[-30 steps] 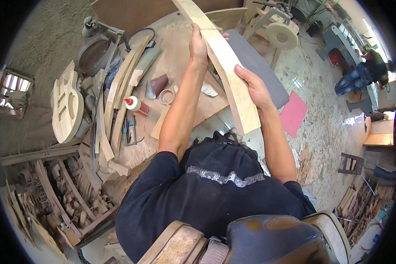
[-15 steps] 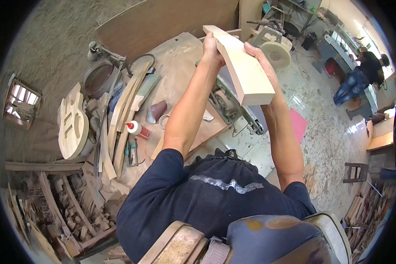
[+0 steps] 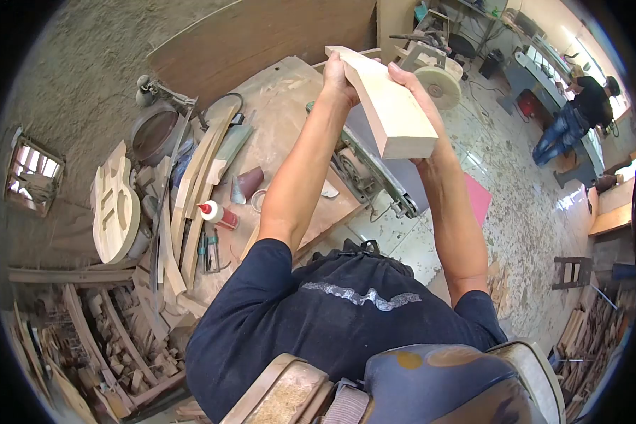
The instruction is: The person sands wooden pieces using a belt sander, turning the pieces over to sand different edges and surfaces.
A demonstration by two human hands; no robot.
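A long, pale wooden block [image 3: 392, 102] with a curved side is held up in front of me, its square end nearest my body. My left hand [image 3: 339, 79] grips its far left part, fingers wrapped around the edge. On the opposite side my right hand [image 3: 418, 90] holds it, thumb along the top edge; most of those fingers are hidden beneath the wood. Below the block sits a belt sander [image 3: 374, 166] with a grey belt, partly covered by the block and my arms.
A workbench [image 3: 283, 92] on the left carries curved wood strips [image 3: 198, 177], a red-capped glue bottle [image 3: 219, 215] and clamps [image 3: 209, 249]. A guitar body [image 3: 116, 205] leans beyond. A round buffing wheel [image 3: 438, 87] stands ahead; another person [image 3: 576, 116] works at the far right.
The near end of the block has shifted slightly up and left, with both hands still on it. My view has turned a little; the other person has changed posture slightly.
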